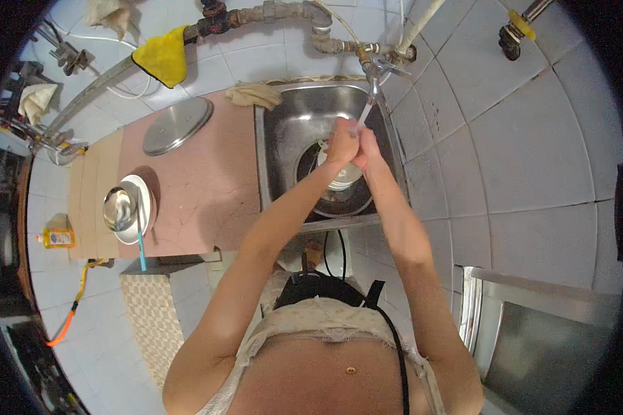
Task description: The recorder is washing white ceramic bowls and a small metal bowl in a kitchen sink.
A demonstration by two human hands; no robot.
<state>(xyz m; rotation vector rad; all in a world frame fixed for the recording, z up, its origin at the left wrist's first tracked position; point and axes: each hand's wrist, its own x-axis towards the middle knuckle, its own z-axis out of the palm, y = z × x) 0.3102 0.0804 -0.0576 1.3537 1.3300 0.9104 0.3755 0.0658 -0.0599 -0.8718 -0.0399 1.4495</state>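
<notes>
Water runs from the metal faucet (373,88) at the back right of the stainless steel sink (285,124). My left hand (343,142) and my right hand (366,148) are close together just under the stream. Whether they hold anything between them cannot be made out. Below them, white dishes (345,179) are stacked in a round dark-looking pan or basin (342,210) standing in the sink; my hands and wrists hide part of the stack.
On the pink counter left of the sink lie a round metal lid (178,126), a white bowl (147,194) with a metal ladle (119,209), and a folded cloth (253,96) by the sink's corner. A yellow cloth (161,57) hangs on the pipe. A yellow bottle (57,238) stands far left.
</notes>
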